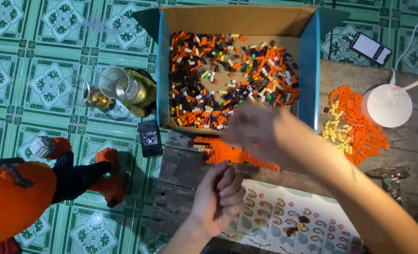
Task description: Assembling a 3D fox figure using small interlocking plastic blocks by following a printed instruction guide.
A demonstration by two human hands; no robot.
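Note:
My left hand is curled into a loose fist above the instruction sheet; whether it holds a small piece is hidden. My right hand is blurred with motion at the front edge of the cardboard box full of small orange, black and cream bricks. Just below that hand an orange built section lies on the wooden board. Its fingers cannot be made out.
A loose pile of orange and cream bricks lies right of the box, beside a white round lamp base. A phone, a glass, a small black device and a large orange built figure sit around.

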